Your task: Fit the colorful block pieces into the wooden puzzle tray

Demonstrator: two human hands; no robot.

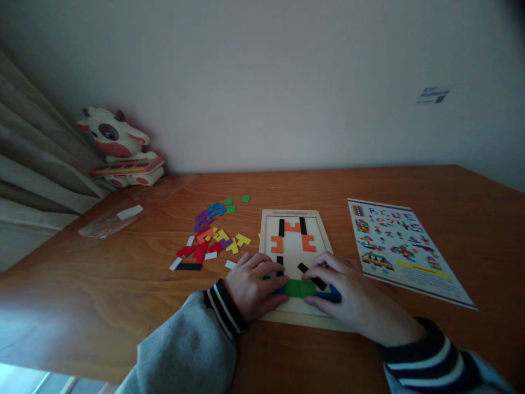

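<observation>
A pale wooden puzzle board lies in front of me with flat coloured pieces laid inside its frame. My left hand rests over its lower left, thumb and fingers around a blue piece that they partly cover. Two green pieces sit side by side between my hands. My right hand has thumb and fingertips about another blue piece at the lower right. Close to those fingertips, a black strip lies slanted. Further up the board are orange pieces and upright black strips.
Loose coloured pieces are scattered left of the board. A printed pattern sheet lies to the right. Clear plastic wrapping and a cow-shaped toy keyboard are at the far left. The wooden table meets a wall behind.
</observation>
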